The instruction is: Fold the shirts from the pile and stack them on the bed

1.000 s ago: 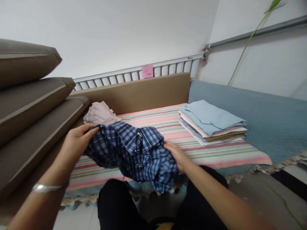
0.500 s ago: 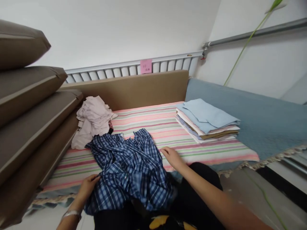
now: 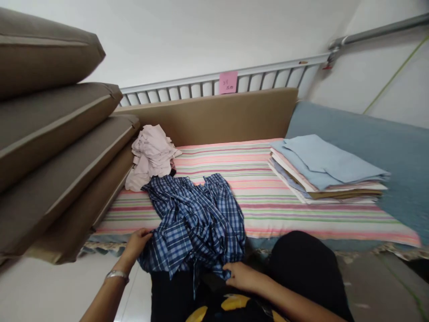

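Note:
A blue and white plaid shirt point(image 3: 201, 219) lies crumpled over the front edge of the striped sheet point(image 3: 254, 170), its near part hanging onto my lap. My left hand point(image 3: 138, 243), with a silver bracelet at the wrist, pinches the shirt's left edge. At the near right edge, my right hand point(image 3: 241, 276) has its fingers closed on the cloth. Part of the shirt's near end is lost against my dark clothing.
A rumpled pale pink garment pile point(image 3: 152, 154) sits behind the shirt at left. Folded clothes point(image 3: 330, 167) are stacked at right, light blue on top. Thick brown cushions point(image 3: 56, 143) rise on the left. A brown board point(image 3: 214, 116) and a radiator point(image 3: 261, 80) line the back.
My right hand has come down and toward me, from beside the shirt's right edge to its near edge, and now grips it. The view has shifted left.

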`<state>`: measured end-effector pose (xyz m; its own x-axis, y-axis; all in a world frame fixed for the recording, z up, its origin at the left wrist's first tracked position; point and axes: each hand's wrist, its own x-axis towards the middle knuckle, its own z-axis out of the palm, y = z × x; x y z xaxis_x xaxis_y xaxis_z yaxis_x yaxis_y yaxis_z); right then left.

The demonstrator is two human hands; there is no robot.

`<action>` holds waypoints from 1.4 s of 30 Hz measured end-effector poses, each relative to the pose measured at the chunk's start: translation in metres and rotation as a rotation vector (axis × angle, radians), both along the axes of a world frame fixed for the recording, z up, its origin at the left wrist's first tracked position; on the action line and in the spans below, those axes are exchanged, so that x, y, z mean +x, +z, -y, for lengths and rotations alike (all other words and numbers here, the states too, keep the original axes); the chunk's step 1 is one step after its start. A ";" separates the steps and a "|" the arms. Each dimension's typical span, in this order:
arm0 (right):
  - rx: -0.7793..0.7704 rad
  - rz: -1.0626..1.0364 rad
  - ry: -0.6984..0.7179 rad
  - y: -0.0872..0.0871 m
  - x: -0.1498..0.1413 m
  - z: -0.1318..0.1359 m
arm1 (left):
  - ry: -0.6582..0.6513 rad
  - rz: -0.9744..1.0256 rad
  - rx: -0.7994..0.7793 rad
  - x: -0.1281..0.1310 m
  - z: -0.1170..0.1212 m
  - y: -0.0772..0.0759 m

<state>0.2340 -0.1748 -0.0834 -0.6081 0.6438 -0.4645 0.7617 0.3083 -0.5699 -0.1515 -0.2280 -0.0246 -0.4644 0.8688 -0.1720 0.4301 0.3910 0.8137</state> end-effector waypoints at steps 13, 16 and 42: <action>-0.107 -0.052 -0.099 -0.034 -0.070 -0.006 | 0.075 -0.164 -0.003 0.002 0.043 0.020; -0.021 -0.071 -0.076 -0.004 -0.047 -0.015 | 0.101 -0.241 0.056 0.004 0.042 0.036; 0.582 -0.102 -0.348 0.140 -0.001 -0.099 | 0.059 -0.227 0.131 0.008 -0.034 0.001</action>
